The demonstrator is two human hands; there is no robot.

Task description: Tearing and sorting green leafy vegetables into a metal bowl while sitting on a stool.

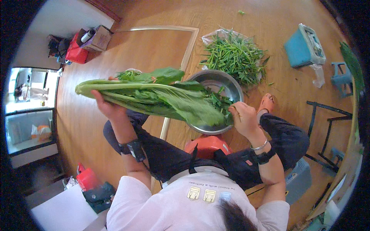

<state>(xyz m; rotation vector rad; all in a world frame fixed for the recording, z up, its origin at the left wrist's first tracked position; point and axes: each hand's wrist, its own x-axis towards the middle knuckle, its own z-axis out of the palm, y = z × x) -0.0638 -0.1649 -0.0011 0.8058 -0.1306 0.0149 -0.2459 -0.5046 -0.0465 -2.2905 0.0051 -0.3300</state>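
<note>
A large head of leafy greens [150,98], long and pale at its root end, lies across the view above my lap. My left hand [108,105] grips it near the root end on the left. At the right, my right hand [245,118] has its fingers pinched on a leaf tip. Below the greens stands a round stainless steel bowl [232,83], partly covered by them, with torn green leaf pieces [221,99] inside.
Beyond the bowl a heap of cut green stalks [234,55] lies on a plastic bag [211,37]. A blue bin [297,49] stands to the right, near a black metal frame [313,124]. An orange stool [209,144] sits between my legs. Boxes [98,39] stand far left.
</note>
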